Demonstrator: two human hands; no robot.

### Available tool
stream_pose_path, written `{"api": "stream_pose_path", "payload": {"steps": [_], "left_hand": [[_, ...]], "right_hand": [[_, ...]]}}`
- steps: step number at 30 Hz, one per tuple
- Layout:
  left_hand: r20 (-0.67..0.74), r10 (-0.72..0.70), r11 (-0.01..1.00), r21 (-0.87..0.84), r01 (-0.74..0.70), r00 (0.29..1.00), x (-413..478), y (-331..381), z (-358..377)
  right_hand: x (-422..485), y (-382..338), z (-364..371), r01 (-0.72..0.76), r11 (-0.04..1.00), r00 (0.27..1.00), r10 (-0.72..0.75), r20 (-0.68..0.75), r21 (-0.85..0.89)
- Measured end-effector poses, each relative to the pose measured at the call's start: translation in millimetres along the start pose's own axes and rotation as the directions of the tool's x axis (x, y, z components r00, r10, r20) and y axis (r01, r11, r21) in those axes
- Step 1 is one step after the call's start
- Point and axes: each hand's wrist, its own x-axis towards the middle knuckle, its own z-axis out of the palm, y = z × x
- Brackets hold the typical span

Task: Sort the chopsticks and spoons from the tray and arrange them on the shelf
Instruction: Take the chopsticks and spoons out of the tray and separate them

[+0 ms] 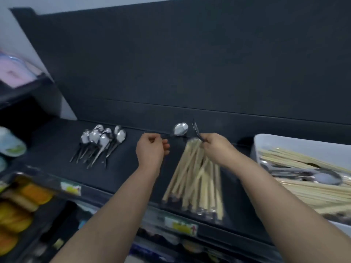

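Pinching shiny steel spoon [181, 128] by handle: left hand [152, 149]; right hand [214, 147] gripping second spoon [195, 128], edge-on.

The spoons [100, 141] are shiny polished metal; the chopsticks [193, 175] look like pale matt wood; the shelf [57, 149] is dark and matt; the tray [269, 143] is smooth white plastic.

A shop was shown: price tags [181, 227] were stuck along the edge of the shelf [123, 168], and packed goods [17, 209] were stacked below.

Steel spoons [100, 143] lie heaped, pale chopsticks [193, 177] fanned, on the dark shelf [123, 168]; more fill the white tray [284, 141].
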Motion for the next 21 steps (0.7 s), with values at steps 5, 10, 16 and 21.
{"api": "stream_pose_path", "payload": {"steps": [5,10,16,21], "left_hand": [[-0.087,-0.093,0.988,0.117,0.103,0.992,84.3,-28.2,-121.5],[-0.130,-0.112,0.973,0.186,0.136,0.985,137.4,-35.1,-191.3],[-0.127,-0.077,0.972,0.210,0.102,0.989,170.8,-38.1,-220.2],[-0.037,-0.033,0.876,0.479,0.046,0.999,184.1,-44.8,-233.9]], "right_hand": [[54.4,-65.0,115.5,-0.075,0.993,0.993,0.066,0.097,0.093],[97.6,-125.7,200.1,-0.193,0.972,0.965,0.164,0.203,0.131],[127.9,-176.3,253.8,-0.151,0.981,0.977,0.129,0.172,0.123],[138.4,-189.6,273.8,-0.086,0.987,0.960,0.046,0.275,0.137]]}}
